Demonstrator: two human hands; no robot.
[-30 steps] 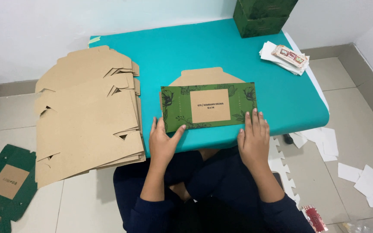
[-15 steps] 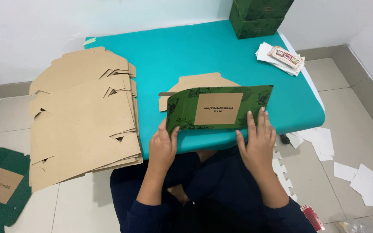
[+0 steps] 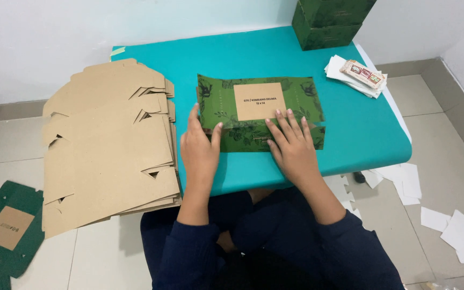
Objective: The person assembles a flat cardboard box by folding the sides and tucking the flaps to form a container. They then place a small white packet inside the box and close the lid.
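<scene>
Green floral carton blank (image 3: 259, 110) — half-folded, table-edge

cardboard stack (image 3: 108, 145) left of box blank (image 3: 259, 110) (on table (image 3: 361, 134)).
</scene>
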